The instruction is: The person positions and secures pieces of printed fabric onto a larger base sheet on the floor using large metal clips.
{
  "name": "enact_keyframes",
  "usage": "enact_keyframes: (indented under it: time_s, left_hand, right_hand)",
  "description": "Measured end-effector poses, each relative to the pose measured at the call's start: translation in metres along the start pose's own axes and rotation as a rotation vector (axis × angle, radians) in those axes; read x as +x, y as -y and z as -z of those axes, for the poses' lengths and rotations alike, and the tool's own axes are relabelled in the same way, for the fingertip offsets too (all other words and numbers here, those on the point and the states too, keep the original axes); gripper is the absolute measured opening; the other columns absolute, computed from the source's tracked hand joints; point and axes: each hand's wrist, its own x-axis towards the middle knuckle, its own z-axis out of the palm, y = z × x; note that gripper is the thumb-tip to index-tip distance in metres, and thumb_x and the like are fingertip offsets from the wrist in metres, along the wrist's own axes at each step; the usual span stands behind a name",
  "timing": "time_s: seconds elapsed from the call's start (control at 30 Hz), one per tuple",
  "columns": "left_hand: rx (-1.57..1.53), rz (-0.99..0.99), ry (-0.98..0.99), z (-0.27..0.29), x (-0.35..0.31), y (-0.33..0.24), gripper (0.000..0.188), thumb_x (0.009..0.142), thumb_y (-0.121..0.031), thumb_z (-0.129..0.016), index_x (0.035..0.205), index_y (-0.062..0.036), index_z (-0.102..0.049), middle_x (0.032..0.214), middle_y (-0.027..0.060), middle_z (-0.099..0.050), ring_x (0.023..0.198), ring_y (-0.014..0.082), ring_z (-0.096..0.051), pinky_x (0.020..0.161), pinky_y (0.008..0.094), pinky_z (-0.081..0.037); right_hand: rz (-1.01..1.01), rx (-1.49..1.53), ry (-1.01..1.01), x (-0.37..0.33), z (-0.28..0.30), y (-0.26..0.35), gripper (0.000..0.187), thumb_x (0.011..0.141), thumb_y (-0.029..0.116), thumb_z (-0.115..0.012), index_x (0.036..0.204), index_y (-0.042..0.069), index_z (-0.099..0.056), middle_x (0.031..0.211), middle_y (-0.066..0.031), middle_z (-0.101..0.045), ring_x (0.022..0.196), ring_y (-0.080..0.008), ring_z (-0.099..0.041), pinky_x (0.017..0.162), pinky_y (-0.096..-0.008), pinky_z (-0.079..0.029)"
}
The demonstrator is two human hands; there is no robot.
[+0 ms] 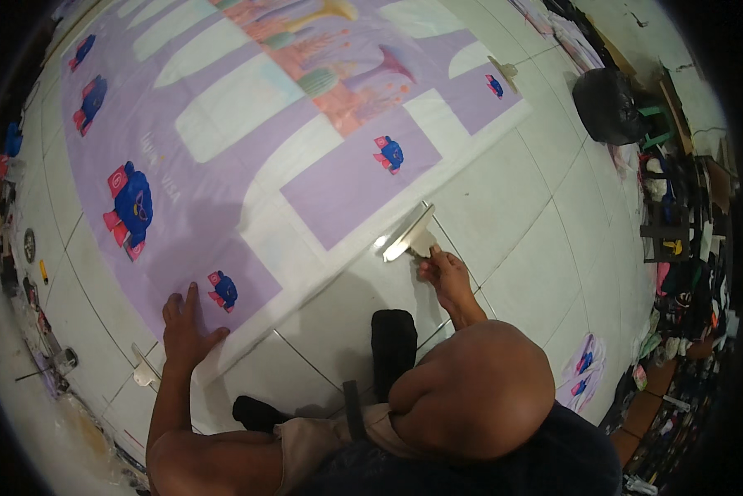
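A large lilac printed sheet (338,202), patterned with white shapes and blue-and-pink cartoon figures, lies spread over the tiles. Its near left corner is under my left hand (191,326), which rests on it with the fingers spread. My right hand (447,277) pinches a wide silver metal clip (411,234) by its handle, just off the sheet's near white edge. Another metal clip (145,369) is beside my left wrist; I cannot tell whether it grips anything. A third clip (504,74) sits at the sheet's right corner.
White floor tiles (504,207) surround the sheet. A black bag (607,106) stands on the right by a green stool (654,126). A crumpled printed piece (582,372) lies on the floor at lower right. Clutter lines the right wall. My bent knee (487,388) is in front.
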Motion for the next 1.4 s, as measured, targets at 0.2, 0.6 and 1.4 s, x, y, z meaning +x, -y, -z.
enact_keyframes:
  time_s: [0.2,0.6,1.4]
  left_hand:
    - [0.05,-0.04,-0.055,-0.005,-0.002,0.005,0.113,0.059,-0.041,-0.09,0.153,-0.0152,-0.033,0.14,0.0264,-0.038,0.131,0.045,-0.037,0.101,0.0503,-0.045]
    - [0.025,0.024,0.012,-0.003,0.0,0.008,0.112,0.06,-0.046,-0.089,0.153,-0.0176,-0.033,0.143,0.0265,-0.037,0.133,0.0437,-0.037,0.104,0.0498,-0.044]
    - [-0.129,-0.049,-0.185,-0.039,-0.011,0.039,0.105,0.063,-0.047,-0.083,0.151,-0.0114,-0.037,0.146,0.026,-0.036,0.139,0.0412,-0.032,0.112,0.0569,-0.029]
  right_hand:
    - [0.029,0.155,-0.022,0.026,-0.05,0.015,0.035,0.099,0.033,-0.064,0.099,-0.001,-0.06,0.082,-0.0065,-0.063,0.069,-0.0144,-0.059,0.067,-0.0291,-0.052]
    - [0.073,-0.049,0.03,0.036,-0.052,0.013,0.051,0.094,0.048,-0.067,0.099,-0.002,-0.059,0.085,-0.0092,-0.062,0.071,-0.0173,-0.061,0.064,-0.0302,-0.054]
    - [1.055,-1.55,0.84,-0.057,-0.339,-0.006,0.068,0.084,0.034,-0.076,0.14,0.007,-0.05,0.144,-0.0248,-0.046,0.132,-0.0414,-0.045,0.108,-0.046,-0.042]
